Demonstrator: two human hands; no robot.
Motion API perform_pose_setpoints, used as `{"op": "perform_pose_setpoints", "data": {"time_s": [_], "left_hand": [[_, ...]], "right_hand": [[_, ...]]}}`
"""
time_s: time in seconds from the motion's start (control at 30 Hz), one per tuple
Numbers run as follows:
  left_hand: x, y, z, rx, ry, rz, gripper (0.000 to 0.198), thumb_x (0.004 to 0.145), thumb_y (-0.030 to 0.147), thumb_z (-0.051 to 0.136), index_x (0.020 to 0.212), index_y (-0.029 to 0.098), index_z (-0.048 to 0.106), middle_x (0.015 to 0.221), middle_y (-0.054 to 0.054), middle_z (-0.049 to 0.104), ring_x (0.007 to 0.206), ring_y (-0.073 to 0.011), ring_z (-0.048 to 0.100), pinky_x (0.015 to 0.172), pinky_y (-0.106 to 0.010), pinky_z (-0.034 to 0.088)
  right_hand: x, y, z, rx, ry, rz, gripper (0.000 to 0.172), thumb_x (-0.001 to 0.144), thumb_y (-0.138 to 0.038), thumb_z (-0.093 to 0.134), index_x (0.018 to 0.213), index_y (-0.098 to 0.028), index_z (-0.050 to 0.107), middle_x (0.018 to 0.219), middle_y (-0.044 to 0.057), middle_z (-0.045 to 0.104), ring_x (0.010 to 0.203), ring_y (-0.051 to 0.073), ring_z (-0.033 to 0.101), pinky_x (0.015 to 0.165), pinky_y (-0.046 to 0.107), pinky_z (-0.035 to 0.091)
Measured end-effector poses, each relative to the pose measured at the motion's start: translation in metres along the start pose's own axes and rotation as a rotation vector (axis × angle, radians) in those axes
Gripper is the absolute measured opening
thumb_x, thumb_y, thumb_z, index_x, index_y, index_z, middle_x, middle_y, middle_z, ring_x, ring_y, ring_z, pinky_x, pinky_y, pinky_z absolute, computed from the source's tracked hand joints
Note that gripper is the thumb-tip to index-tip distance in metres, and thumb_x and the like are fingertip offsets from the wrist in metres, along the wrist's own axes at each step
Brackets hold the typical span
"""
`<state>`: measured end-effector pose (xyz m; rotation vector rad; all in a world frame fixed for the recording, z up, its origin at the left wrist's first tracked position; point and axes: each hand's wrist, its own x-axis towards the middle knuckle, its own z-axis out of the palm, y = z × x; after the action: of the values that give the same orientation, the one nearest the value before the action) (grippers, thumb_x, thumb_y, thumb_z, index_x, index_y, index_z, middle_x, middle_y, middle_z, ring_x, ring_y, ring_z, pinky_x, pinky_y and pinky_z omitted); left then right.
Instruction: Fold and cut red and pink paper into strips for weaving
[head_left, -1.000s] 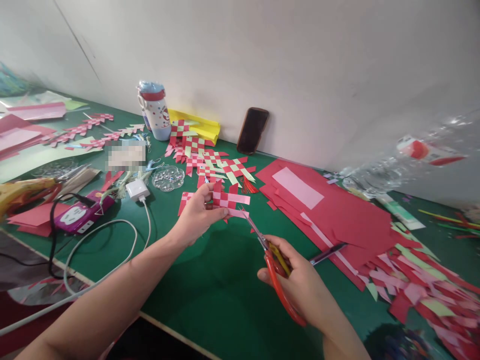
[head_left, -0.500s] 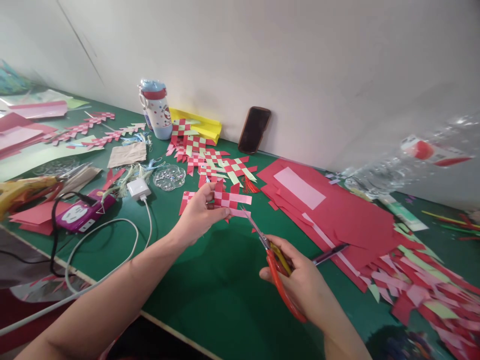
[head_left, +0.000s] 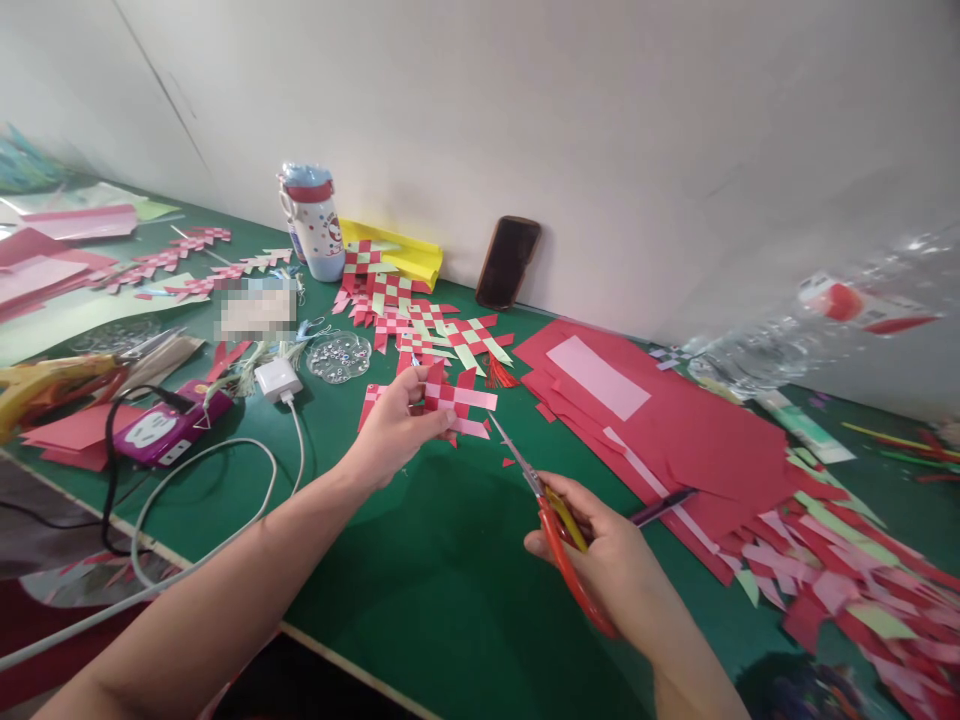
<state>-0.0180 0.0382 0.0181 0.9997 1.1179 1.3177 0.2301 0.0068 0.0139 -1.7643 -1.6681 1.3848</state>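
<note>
Paper weave (head_left: 446,394) juts beyond the left hand (head_left: 399,432) pinching it (the right hand (head_left: 604,548) grips scissors (head_left: 553,530)).

Dark phone (head_left: 508,262) leans on the pale wall (head_left: 675,150) at the back of the green desk (head_left: 420,610), blue-lidded cartoon drinking bottle (head_left: 322,235) upright to its left. White charger (head_left: 277,380) with white cable (head_left: 274,475) sits near purple power strip (head_left: 154,432), black cord (head_left: 109,480) plugged in. Clear plastic bottle (head_left: 787,330) is at right.

The woven piece (head_left: 442,394) is matt paper, the scissors' blades (head_left: 517,453) smooth metal.
</note>
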Motion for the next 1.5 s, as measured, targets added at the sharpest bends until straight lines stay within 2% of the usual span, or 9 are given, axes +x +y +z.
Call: {"op": "perform_pose_setpoints", "data": {"time_s": [0.13, 0.33, 0.57, 0.77, 0.97, 1.13, 1.37, 1.5], "left_hand": [[0.0, 0.002, -0.001, 0.042, 0.027, -0.013, 0.04, 0.074, 0.023, 0.073, 0.111, 0.015, 0.057, 0.093, -0.003, 0.066, 0.076, -0.0116, 0.063, 0.062, -0.023, 0.051], [0.001, 0.002, -0.001, -0.035, 0.029, 0.028, 0.029, 0.073, 0.024, 0.075, 0.097, 0.016, 0.061, 0.09, -0.001, 0.066, 0.076, -0.0101, 0.062, 0.07, -0.024, 0.052], [-0.001, 0.0, 0.0, -0.054, 0.039, -0.01, 0.035, 0.072, 0.023, 0.076, 0.102, 0.016, 0.06, 0.086, -0.001, 0.067, 0.074, -0.0119, 0.065, 0.067, -0.024, 0.054], [-0.003, 0.001, 0.0, -0.035, 0.015, -0.01, 0.029, 0.074, 0.023, 0.075, 0.097, 0.017, 0.06, 0.076, 0.002, 0.063, 0.069, -0.0099, 0.063, 0.065, -0.023, 0.053], [-0.001, -0.002, -0.002, -0.019, -0.02, 0.001, 0.015, 0.076, 0.027, 0.073, 0.082, 0.015, 0.066, 0.075, 0.0, 0.064, 0.069, -0.0099, 0.061, 0.067, -0.024, 0.052], [0.0, -0.002, -0.002, -0.028, 0.0, -0.022, 0.018, 0.075, 0.031, 0.074, 0.079, 0.015, 0.066, 0.074, 0.0, 0.065, 0.068, -0.0116, 0.062, 0.068, -0.027, 0.053], [0.0, -0.005, -0.002, -0.031, 0.004, -0.027, 0.017, 0.076, 0.031, 0.074, 0.077, 0.016, 0.066, 0.07, 0.001, 0.062, 0.064, -0.01, 0.058, 0.062, -0.024, 0.05], [-0.001, -0.006, -0.001, -0.054, -0.01, -0.047, 0.018, 0.076, 0.031, 0.075, 0.077, 0.016, 0.065, 0.069, 0.002, 0.061, 0.064, -0.0093, 0.058, 0.062, -0.023, 0.05]], "right_hand": [[-0.002, -0.005, -0.004, -0.065, 0.051, -0.036, 0.07, 0.065, -0.055, 0.073, 0.127, -0.027, 0.055, 0.078, -0.004, 0.06, 0.068, 0.014, 0.055, 0.064, 0.024, 0.049], [-0.012, -0.016, 0.003, 0.037, 0.146, -0.092, 0.065, 0.07, -0.058, 0.065, 0.124, -0.024, 0.051, 0.085, -0.001, 0.058, 0.071, 0.015, 0.057, 0.068, 0.027, 0.05], [-0.013, -0.02, 0.008, -0.051, 0.106, -0.089, 0.059, 0.069, -0.052, 0.067, 0.121, -0.028, 0.054, 0.07, -0.007, 0.049, 0.059, 0.012, 0.047, 0.06, 0.025, 0.046], [-0.008, -0.013, 0.005, 0.005, 0.06, -0.084, 0.065, 0.067, -0.05, 0.069, 0.125, -0.025, 0.052, 0.082, -0.002, 0.059, 0.068, 0.015, 0.056, 0.066, 0.027, 0.051], [-0.005, -0.008, 0.002, -0.02, 0.008, -0.089, 0.066, 0.066, -0.045, 0.071, 0.126, -0.025, 0.052, 0.083, -0.002, 0.061, 0.071, 0.016, 0.058, 0.066, 0.027, 0.053], [-0.008, -0.012, 0.003, -0.013, -0.028, -0.056, 0.069, 0.067, -0.048, 0.071, 0.129, -0.026, 0.051, 0.084, -0.001, 0.062, 0.072, 0.017, 0.06, 0.063, 0.027, 0.052], [-0.011, -0.019, 0.01, -0.029, -0.06, -0.062, 0.066, 0.067, -0.055, 0.071, 0.124, -0.027, 0.056, 0.076, -0.004, 0.059, 0.064, 0.014, 0.055, 0.063, 0.025, 0.051], [-0.01, -0.018, 0.011, -0.008, -0.062, -0.054, 0.066, 0.067, -0.054, 0.072, 0.124, -0.027, 0.055, 0.08, -0.003, 0.061, 0.067, 0.015, 0.057, 0.063, 0.025, 0.051]]}}
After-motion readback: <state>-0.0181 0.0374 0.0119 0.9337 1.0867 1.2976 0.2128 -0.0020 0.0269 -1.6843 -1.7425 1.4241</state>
